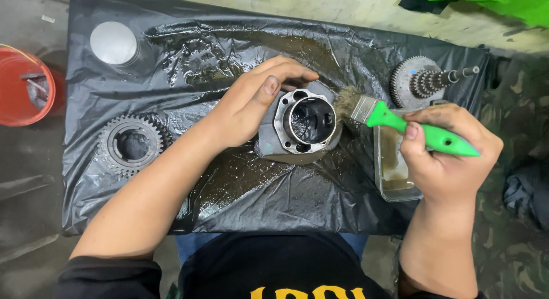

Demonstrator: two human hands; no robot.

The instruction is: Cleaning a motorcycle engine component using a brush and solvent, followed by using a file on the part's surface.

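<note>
A grey metal engine cylinder [306,124] with a round bore stands at the middle of a wet black plastic sheet [274,190]. My left hand [254,99] grips its left side, thumb on the top rim, fingers curled behind it. My right hand [443,150] holds a paintbrush [394,119] by its green handle. The brush's dirty bristles touch the cylinder's right rim.
A clear rectangular tray [394,173] of brownish liquid sits under my right hand. A toothed gear ring [131,146] lies at the left, a silver piston [114,43] at the back left, a gear shaft [426,80] at the back right. A red bucket [23,87] stands off the sheet, left.
</note>
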